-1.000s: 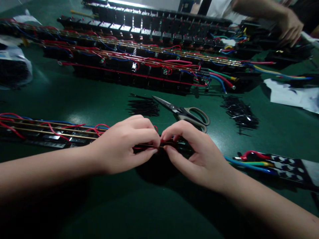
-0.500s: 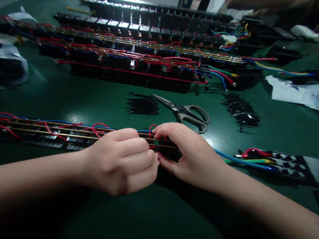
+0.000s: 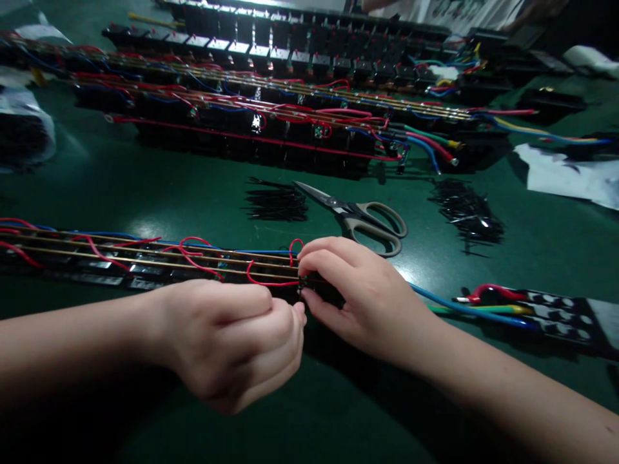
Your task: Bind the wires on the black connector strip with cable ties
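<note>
A long black assembly (image 3: 159, 265) with brass-coloured rods and red and blue wires runs across the table in front of me. My right hand (image 3: 360, 293) grips it from the right, thumb at the near side and fingers over the far side. Just left of and below that thumb, my left hand (image 3: 242, 338) is closed in a pinch. A thin black strip, seemingly a cable tie (image 3: 300, 294), runs from its fingertips up to the rods; most of it is hidden. A loose red wire (image 3: 271, 282) curves beside the fingers.
Scissors (image 3: 358, 222) lie beyond my right hand, between two piles of black cable ties (image 3: 275, 201) (image 3: 467, 212). More wired assemblies (image 3: 271, 113) stretch across the back. Thick coloured cables (image 3: 498, 316) stick out at right. A person's hand and clothing show at the top right.
My left hand has moved slightly down towards me, uncovering the red wire and more of the rods. My right hand stays almost in place. The person at the back has shifted.
</note>
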`<state>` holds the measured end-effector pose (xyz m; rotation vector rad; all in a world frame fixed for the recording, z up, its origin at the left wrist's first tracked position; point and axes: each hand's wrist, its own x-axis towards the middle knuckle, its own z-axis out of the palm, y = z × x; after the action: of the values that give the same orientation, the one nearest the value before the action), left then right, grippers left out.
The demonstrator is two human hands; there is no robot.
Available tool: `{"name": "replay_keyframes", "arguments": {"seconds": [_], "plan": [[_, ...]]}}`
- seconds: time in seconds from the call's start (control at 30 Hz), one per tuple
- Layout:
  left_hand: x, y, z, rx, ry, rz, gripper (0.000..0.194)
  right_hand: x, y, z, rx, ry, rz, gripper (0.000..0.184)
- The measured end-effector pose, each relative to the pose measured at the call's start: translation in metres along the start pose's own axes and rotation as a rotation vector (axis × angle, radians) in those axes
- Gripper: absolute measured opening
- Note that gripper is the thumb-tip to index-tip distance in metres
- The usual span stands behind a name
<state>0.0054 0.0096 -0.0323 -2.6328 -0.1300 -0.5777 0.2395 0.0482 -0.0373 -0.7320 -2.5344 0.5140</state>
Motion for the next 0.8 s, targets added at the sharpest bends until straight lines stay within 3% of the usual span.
{"name": "replay_keyframes", "arguments": {"seconds": [0.27, 0.6, 0.8], "plan": [[0.0012, 0.0002, -0.0008, -0.015, 0.033, -0.032, 0.016, 0.0010, -0.0018, -0.0011, -0.069, -0.039, -0.002, 0.011], [0.0074, -0.0033, -0.0010, -0.071, -0.007, -0.049, 0.013, 0.0017, -0.0012, -0.0028, -0.052, -0.055, -0.007, 0.010], [0.0019, -0.0039, 0.0017, -0.135, 0.026, -0.159, 0.012, 0.0017, -0.0004, -0.0021, -0.041, -0.046, 0.011, 0.010]]}}
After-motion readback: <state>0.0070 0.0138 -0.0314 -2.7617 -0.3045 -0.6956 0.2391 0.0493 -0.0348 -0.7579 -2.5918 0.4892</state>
